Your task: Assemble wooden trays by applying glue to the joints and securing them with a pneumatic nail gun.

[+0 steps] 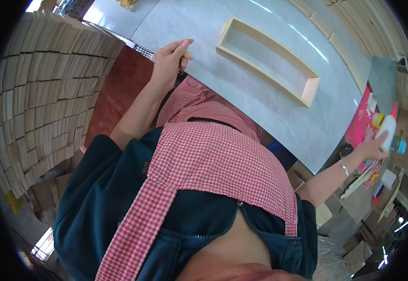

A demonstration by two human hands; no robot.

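Observation:
Off to the right, my right hand [373, 148] is closed around a white squeeze bottle [389, 132] with a red pointed nozzle, which looks like a glue bottle. The bottle stands tilted, nozzle up, beyond the table's right end. My left hand [171, 58] is at the table's near edge with its fingers curled and pressed together; whatever may be in them is hidden. On the table, to the right of that hand and apart from it, lies a long pale wooden frame [265, 70] with four joined sides, the tabletop showing inside it.
The grey table [279, 126] has wooden strips [344, 51] along its far side. Tall stacks of wooden pieces [49, 84] rise at the left. Around the bottle are a pink surface [359, 119], a yellow roll [378, 120] and a teal-capped container [399, 145].

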